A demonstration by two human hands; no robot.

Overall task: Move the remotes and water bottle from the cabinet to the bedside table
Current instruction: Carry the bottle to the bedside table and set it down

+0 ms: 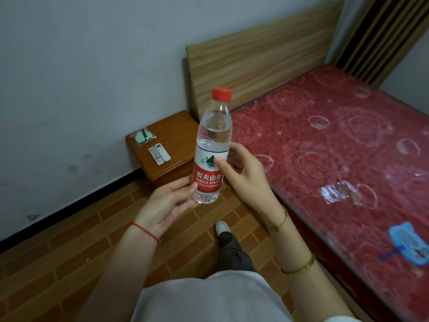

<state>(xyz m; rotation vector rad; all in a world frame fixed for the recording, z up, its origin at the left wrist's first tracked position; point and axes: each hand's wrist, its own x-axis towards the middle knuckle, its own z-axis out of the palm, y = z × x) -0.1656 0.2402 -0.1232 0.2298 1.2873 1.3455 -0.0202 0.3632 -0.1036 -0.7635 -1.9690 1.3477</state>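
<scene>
I hold a clear water bottle (212, 147) with a red cap and a red-and-white label upright in front of me, above the floor. My right hand (243, 175) grips its label, thumb across the front. My left hand (167, 203) cups its base with the fingers against the lower side. Beyond the bottle stands the brown wooden bedside table (176, 133), against the wall. Two white remotes (159, 155) lie side by side on its left part.
A clear packet with pale green items (142, 136) lies at the bedside table's back left corner. A bed with a red patterned mattress (336, 147) and wooden headboard (262, 54) fills the right. Brown brick-pattern floor (69, 252) lies below; my foot (222, 228) steps forward.
</scene>
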